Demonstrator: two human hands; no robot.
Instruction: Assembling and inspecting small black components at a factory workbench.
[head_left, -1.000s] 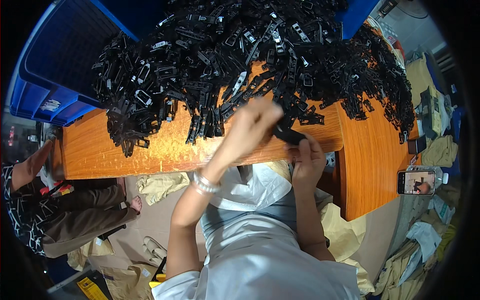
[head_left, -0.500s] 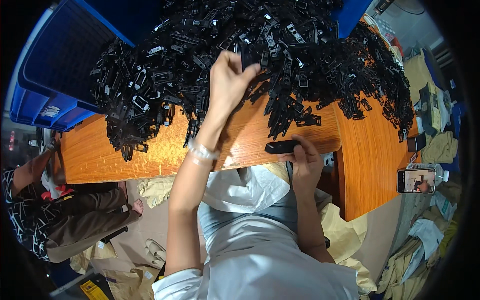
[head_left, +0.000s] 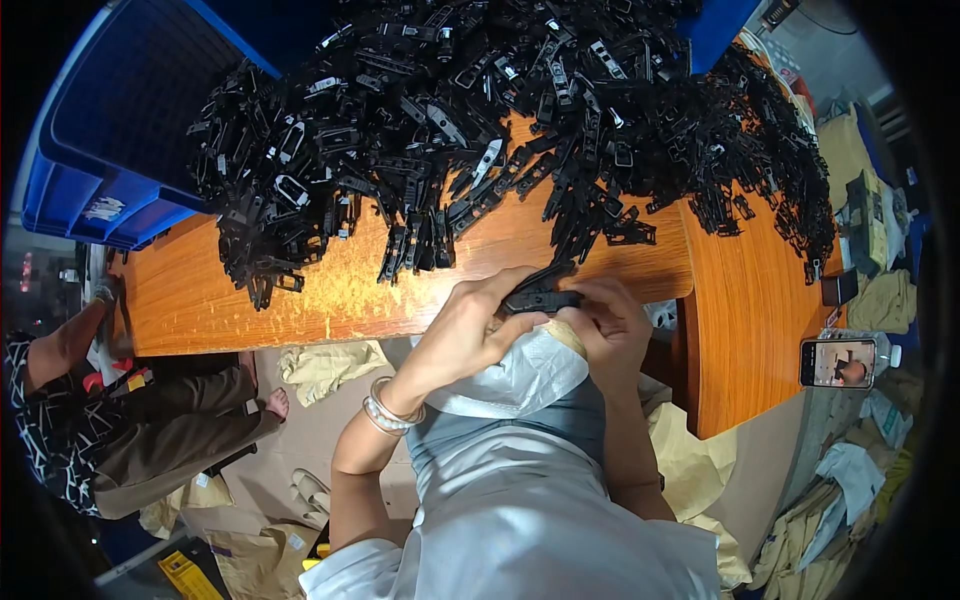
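At the table's front edge my two hands meet around a few long black plastic pieces [head_left: 543, 299]. My left hand [head_left: 470, 325] is closed with thumb and fingers pinching these pieces from the left; one slants up and away from the others. From the right, the fingers of my right hand [head_left: 612, 325] close on the other end of the same bunch. How many pieces are held, and how they fit together, I cannot tell. Beyond my hands a big heap of similar black slotted pieces [head_left: 400, 130] covers the far side of the wooden table [head_left: 330, 300].
A blue crate [head_left: 110, 190] stands at the left end of the heap. A phone [head_left: 838, 362] shows a lit screen at the right, beside a brown side table [head_left: 745, 330]. A white cloth or bag [head_left: 500, 375] lies across my lap. Another person [head_left: 150, 430] is at the left.
My left hand has come back from the heap toward me with a black piece and met my right hand at the table's edge. My right hand has moved slightly.
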